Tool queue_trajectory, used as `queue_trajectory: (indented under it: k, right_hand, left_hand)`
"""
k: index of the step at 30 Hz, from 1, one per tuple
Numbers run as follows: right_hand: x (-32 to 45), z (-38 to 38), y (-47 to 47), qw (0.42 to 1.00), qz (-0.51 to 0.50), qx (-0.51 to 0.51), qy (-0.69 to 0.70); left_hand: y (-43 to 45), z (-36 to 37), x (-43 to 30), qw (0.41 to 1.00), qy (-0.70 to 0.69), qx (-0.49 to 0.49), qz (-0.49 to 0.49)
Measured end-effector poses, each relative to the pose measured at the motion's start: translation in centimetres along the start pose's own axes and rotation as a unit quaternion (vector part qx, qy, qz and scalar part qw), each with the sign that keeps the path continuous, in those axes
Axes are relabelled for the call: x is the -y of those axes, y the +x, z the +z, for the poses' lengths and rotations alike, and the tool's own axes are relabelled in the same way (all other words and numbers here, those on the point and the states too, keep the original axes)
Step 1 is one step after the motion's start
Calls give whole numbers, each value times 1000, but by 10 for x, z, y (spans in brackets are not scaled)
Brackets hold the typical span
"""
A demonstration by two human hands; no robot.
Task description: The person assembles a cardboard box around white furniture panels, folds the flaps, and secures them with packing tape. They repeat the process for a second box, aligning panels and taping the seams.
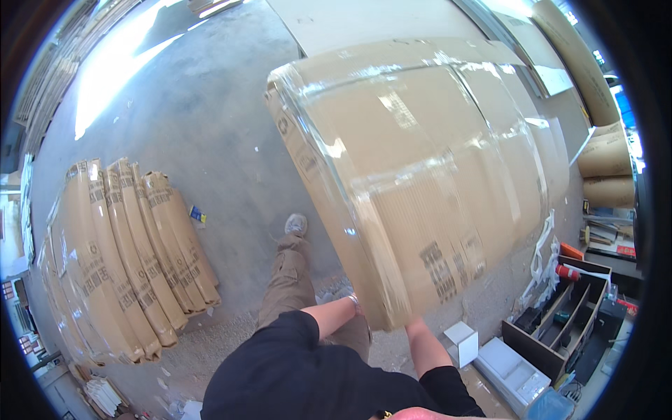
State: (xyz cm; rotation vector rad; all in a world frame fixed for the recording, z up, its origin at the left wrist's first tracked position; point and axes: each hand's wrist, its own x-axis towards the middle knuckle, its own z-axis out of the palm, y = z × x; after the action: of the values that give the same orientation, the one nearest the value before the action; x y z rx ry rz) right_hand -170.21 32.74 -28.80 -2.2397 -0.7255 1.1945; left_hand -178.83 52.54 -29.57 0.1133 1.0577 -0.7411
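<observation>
A large flat cardboard-wrapped package (420,205) bound with clear tape slants up before me, its near end raised over my hands. Its wrapping bears dark printed writing. From the left, my left forearm (334,316) reaches to the package's near edge; a bracelet circles the wrist (354,300), and the fingers are hidden behind the cardboard. Under the near end goes my right forearm (422,340), with that hand covered too. Both hands hold the package from below, though their exact grip cannot be seen. My shoe (296,224) stands on the floor to its left.
Several wrapped flat packages (126,262) stand close together at left. A large white panel (362,21) lies beyond the held package. On the right are cardboard rolls (606,149), a compartmented box (562,315) of tools and a white tray-like piece (512,367). A small blue-and-yellow packet (198,214) lies on the floor.
</observation>
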Motion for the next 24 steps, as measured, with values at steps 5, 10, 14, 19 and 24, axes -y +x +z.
queue_trajectory:
  k: [5, 10, 14, 19, 24]
  right_hand:
    - [24, 19, -25, 975, 186, -73, 94]
    - [72, 32, -73, 880, 304, -275, 241]
    - [134, -50, -89, 743, 288, -566, 209]
    - [297, -238, 36, 807, 126, -563, 128]
    - [510, -317, 224, 950, -197, -228, -81]
  left_hand:
    - [-22, -1, -122, 988, -122, 15, 89]
    - [-132, -26, -420, 935, -109, 8, 338]
    - [-340, 22, -656, 794, -20, 7, 607]
    - [-437, 105, -570, 592, 337, -114, 723]
    - [-388, 117, -430, 80, 487, -143, 858]
